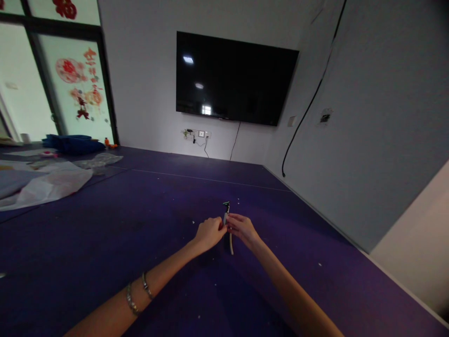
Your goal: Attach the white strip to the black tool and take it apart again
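Over the purple surface, my two hands meet at a thin razor [231, 244]. Its dark head and neck stick up above my fingers, and the pale, slightly curved end of its handle hangs below them. My right hand [242, 228] pinches the razor's middle between thumb and fingertips. My left hand [210, 232] is closed, its thumb and forefinger against a small light grey flat piece [225, 218] beside the razor. Whether that piece is joined to the razor I cannot tell. My fingers hide the handle's middle.
Small white bits [320, 264] are scattered over the purple surface [168, 201]. Clear plastic sheeting [58, 182] and a folded blue cloth [75, 144] lie at the left. A black cable [308, 107] hangs down the right wall. A television [235, 77] hangs on the far wall.
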Available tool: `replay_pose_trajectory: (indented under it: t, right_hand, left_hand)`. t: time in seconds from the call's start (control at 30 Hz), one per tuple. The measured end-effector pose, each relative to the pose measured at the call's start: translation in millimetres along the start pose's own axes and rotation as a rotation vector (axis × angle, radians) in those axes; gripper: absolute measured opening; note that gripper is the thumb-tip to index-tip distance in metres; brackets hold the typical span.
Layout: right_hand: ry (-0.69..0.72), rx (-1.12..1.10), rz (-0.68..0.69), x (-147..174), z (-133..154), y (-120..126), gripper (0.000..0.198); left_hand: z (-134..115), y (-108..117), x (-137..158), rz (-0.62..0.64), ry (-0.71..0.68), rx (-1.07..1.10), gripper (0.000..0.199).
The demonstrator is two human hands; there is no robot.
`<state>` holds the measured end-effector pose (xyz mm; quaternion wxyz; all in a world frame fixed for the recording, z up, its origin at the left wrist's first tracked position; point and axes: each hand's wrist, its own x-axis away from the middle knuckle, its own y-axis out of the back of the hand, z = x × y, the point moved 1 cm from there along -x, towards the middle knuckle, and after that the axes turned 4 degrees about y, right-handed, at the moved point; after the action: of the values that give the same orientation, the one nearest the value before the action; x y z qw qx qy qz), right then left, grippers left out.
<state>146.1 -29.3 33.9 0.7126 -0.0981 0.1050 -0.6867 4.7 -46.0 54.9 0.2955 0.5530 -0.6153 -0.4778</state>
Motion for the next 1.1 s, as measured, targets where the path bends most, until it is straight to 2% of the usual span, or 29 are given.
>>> replay_pose_trajectory:
  t: [0.2,0.33,0.4,0.5,0.6,0.67,0.77,0.9,1.1]
  right_hand:
    - [0.029,-0.037,-0.019,11,0,2,0.033]
    - [0.029,-0.011,-0.076,17,6,13,0.031]
    - [0.037,0.023,-0.102,19,11,28,0.03]
    - [0.039,0.132,-0.127,17,19,64,0.029]
    - [-0.017,0.414,-0.171,14,29,111,0.021]
    - [-0.057,0.727,-0.178,11,35,141,0.013]
    - [-0.098,0.878,-0.209,10,44,175,0.01]
    - [-0.139,1.009,-0.229,10,52,197,0.013]
    - [-0.143,1.208,-0.225,7,57,205,0.02]
  left_hand:
    - [-10,-9,1,-0.016,-0.036,-0.031,0.025]
    - [-22,-12,1,-0.005,-0.077,-0.005,0.028]
    - [-28,-13,1,0.01,-0.109,0.013,0.035]
    - [-30,-17,-1,0.044,-0.141,-0.015,0.039]
    - [-27,-24,-5,0.084,-0.124,-0.083,0.034]
    - [-24,-30,-7,0.104,-0.097,-0.121,0.036]
    - [-24,-36,-11,0.107,-0.072,-0.174,0.041]
    - [-26,-41,-15,0.126,-0.038,-0.21,0.041]
    - [-24,-47,-20,0.137,-0.05,-0.22,0.033]
